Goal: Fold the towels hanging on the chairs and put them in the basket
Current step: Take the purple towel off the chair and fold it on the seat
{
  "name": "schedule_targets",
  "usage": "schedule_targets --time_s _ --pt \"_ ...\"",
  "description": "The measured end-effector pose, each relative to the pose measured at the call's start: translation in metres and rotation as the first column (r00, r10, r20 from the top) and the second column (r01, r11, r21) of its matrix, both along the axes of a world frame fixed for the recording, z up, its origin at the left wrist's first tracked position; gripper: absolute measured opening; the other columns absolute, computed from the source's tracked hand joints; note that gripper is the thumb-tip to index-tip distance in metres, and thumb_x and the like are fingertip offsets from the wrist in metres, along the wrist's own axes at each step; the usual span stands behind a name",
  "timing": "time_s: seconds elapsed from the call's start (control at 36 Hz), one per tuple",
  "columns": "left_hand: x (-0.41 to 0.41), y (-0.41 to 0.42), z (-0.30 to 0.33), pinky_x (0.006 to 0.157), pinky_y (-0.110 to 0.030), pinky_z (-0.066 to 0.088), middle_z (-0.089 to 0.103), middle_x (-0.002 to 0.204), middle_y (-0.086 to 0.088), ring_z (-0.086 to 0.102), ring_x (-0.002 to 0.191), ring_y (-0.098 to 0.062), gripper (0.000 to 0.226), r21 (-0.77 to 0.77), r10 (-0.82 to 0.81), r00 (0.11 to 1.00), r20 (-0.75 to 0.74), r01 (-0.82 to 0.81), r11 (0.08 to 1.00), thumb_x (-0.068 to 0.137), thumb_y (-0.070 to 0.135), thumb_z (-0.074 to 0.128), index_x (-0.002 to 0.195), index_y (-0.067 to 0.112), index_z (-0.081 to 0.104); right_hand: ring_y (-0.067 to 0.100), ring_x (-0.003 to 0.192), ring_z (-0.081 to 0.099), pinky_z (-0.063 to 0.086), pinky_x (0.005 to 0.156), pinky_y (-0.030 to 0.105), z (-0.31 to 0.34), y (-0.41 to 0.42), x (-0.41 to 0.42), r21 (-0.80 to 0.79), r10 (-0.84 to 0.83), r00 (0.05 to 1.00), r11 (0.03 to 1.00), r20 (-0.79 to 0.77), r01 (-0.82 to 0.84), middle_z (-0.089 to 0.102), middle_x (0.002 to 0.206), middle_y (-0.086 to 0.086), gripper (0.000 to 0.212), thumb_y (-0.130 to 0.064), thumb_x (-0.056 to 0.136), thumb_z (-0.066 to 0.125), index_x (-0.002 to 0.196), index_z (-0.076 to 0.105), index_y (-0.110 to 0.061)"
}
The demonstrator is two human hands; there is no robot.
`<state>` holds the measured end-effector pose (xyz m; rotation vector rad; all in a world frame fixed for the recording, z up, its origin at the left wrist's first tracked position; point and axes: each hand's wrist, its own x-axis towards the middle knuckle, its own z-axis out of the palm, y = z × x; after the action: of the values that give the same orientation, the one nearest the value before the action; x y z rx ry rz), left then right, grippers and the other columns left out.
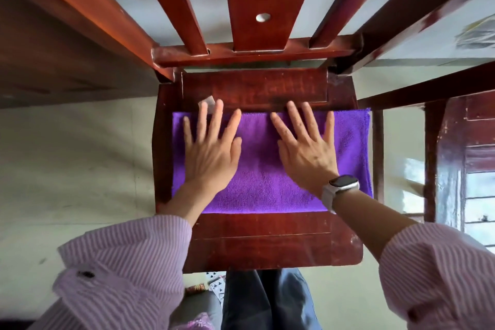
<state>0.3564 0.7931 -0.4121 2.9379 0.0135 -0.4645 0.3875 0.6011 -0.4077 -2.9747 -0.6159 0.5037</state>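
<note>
Both hands, left hand (211, 147) and right hand (308, 147), lay flat and open, gripping nothing, pressing the purple towel (262, 182) on the chair seat (267, 244); smoothing outward from the palms would best flatten it.

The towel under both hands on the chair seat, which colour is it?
The towel is plain purple, seen best in the head view, lying flat on the chair seat.
</note>
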Motion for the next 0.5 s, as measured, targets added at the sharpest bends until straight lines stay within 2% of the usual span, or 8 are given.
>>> schedule_targets --time_s 0.06,0.14,0.25,0.33,0.39,0.42,0.5 --pt "-0.001 0.006 -0.008 0.108 -0.062 0.012 0.026 0.152 -0.01 0.018 0.139 -0.038 0.054 0.033 0.028 0.999 -0.017 -0.028 0.999 0.09 0.043 0.031 0.142 0.03 0.029 0.034 0.137 0.028 0.017 0.105 0.065 -0.006 -0.009 0.003 -0.027 0.004 1.0 1.0 -0.012 -0.004 0.032 0.15 0.005 0.051 -0.039 0.09 0.033 0.141 0.028 -0.035" --pt "-0.001 0.014 -0.013 0.107 -0.064 0.004 0.019 0.154 -0.008 0.011 0.141 -0.037 0.057 0.047 0.047 0.999 -0.025 -0.045 0.998 0.09 0.05 0.024 0.144 0.033 0.022 0.035 0.139 0.025 0.013 0.107 0.063 -0.012 -0.023 0.008 -0.037 -0.021 1.0 0.999 0.004 0.022 0.029 0.151 0.004 0.05 -0.042 0.092 0.03 0.141 0.026 -0.037" --pt "-0.001 0.015 -0.012 0.107 -0.066 0.003 0.017 0.155 -0.006 0.007 0.142 -0.036 0.058 0.04 0.058 0.998 -0.039 -0.057 0.998 0.089 0.053 0.022 0.144 0.035 0.018 0.032 0.14 0.022 0.012 0.109 0.062 -0.011 -0.049 0.011 -0.048 -0.24 0.971 0.97 0.009 0.24 0.026 0.152 0.005 0.053 -0.04 0.091 0.028 0.143 0.025 -0.029" --pt "-0.001 0.013 -0.01 0.107 -0.066 0.003 0.016 0.155 -0.008 0.006 0.142 -0.037 0.059 0.048 0.068 0.996 -0.053 -0.065 0.997 0.088 0.053 0.021 0.144 0.034 0.019 0.028 0.143 0.011 0.009 0.112 0.058 -0.008 -0.073 0.015 -0.025 -0.416 0.908 0.909 -0.046 0.415 0.013 0.156 0.004 0.058 -0.041 0.091 0.021 0.147 0.014 -0.023" --pt "0.0 0.01 -0.006 0.106 -0.067 0.002 0.013 0.155 -0.009 0.004 0.142 -0.038 0.059 0.062 0.09 0.994 -0.062 -0.086 0.994 0.089 0.051 0.021 0.145 0.034 0.017 0.026 0.143 0.012 0.014 0.115 0.052 -0.003 -0.085 0.019 0.065 -0.52 0.84 0.843 -0.156 0.534 0.009 0.156 0.005 0.06 -0.04 0.091 0.019 0.147 0.009 -0.018" --pt "0.0 0.006 -0.004 0.106 -0.067 0.001 0.012 0.155 -0.01 0.003 0.142 -0.038 0.059 0.063 0.109 0.992 -0.063 -0.105 0.993 0.089 0.05 0.022 0.145 0.033 0.018 0.027 0.141 0.02 0.02 0.113 0.049 0.0 -0.091 0.02 0.127 -0.575 0.789 0.785 -0.216 0.607 0.016 0.155 0.009 0.06 -0.038 0.093 0.023 0.147 0.011 -0.015" --pt "-0.003 -0.008 0.005 0.105 -0.066 0.0 0.013 0.155 -0.01 0.004 0.142 -0.037 0.059 0.039 0.132 0.99 -0.045 -0.131 0.991 0.088 0.046 0.024 0.144 0.03 0.022 0.033 0.117 0.05 0.039 0.099 0.046 0.009 -0.099 0.022 0.221 -0.709 0.603 0.563 -0.366 0.796 0.052 0.13 0.015 0.063 -0.042 0.085 0.038 0.138 0.035 -0.008"
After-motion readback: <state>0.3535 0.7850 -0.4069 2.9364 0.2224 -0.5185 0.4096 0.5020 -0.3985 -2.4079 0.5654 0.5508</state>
